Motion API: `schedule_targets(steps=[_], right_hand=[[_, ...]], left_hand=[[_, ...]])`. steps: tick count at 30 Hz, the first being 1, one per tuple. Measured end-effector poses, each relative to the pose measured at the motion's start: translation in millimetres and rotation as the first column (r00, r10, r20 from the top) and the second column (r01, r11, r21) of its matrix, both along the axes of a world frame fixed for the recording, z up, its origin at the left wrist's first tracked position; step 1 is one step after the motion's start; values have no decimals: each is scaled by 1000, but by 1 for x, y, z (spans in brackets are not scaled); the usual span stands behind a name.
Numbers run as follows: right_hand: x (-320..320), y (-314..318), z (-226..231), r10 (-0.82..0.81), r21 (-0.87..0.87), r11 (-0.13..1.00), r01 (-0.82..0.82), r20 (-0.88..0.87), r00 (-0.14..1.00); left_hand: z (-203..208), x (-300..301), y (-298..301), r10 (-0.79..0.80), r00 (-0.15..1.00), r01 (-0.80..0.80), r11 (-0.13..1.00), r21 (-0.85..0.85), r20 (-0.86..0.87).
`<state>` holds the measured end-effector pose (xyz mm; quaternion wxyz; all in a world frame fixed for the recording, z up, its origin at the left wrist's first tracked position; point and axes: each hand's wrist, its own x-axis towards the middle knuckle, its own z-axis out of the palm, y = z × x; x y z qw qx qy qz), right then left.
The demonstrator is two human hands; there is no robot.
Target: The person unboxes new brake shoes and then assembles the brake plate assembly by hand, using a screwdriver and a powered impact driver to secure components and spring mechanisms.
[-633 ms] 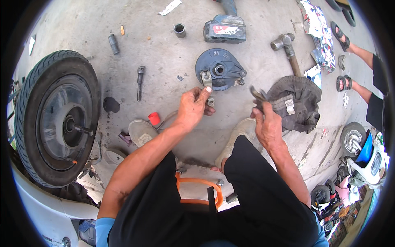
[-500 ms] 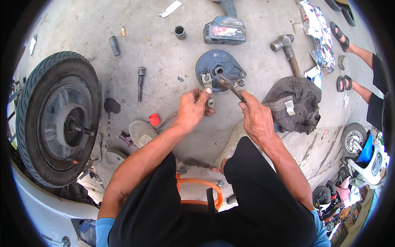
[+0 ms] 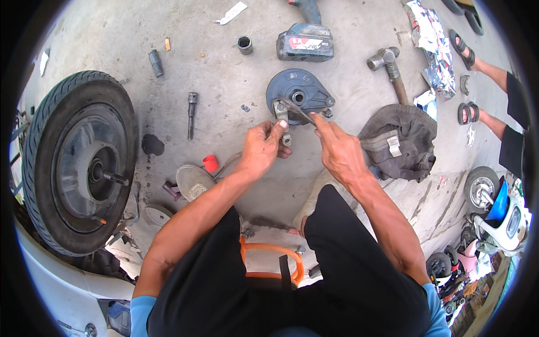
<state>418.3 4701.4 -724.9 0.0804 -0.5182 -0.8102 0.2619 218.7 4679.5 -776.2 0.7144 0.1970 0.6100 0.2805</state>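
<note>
Black-trousered knees point(image 3: 353, 241) flank an orange frame point(image 3: 272, 246) as a person works low over a concrete floor point(image 3: 224, 73). The two hands are apart, each closed on something: the left hand point(image 3: 259, 149) pinches a metal lever point(image 3: 282, 115) between thumb and fingers, while the right hand point(image 3: 343, 154) grips a slim metal tool point(image 3: 297, 110). The lever lies just ahead of the left hand, the nearer of the two, its long axis pointing away from the body, its far end over the near-left part of a dark round brake plate point(image 3: 283, 84) on the floor. The tool slants in from the right, across the plate, its tip at the lever's far end; whether it bites there cannot be told. To the right lies a hammer point(image 3: 397, 84); beyond the plate, a cordless power tool point(image 3: 305, 42) and a socket point(image 3: 244, 45).
</note>
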Motion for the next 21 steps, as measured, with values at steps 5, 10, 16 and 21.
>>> schedule_targets(steps=[5, 10, 16, 21], right_hand=[[-3, -1, 4, 113, 30, 993, -114, 38, 993], [1, -5, -2, 20, -56, 998, -23, -59, 998], [9, -10, -5, 14, -85, 996, -10, 41, 999], [17, -15, -9, 26, -76, 997, -25, 15, 1000]], left_hand=[[-9, -2, 2, -9, 1000, 10, 999, 36, -30], [-7, 0, 1, 18, 1000, -18, 999, 26, -13], [-6, 1, -3, 41, 999, -40, 999, 36, -26], [-6, 1, 0, 22, 998, -18, 998, 62, -59]])
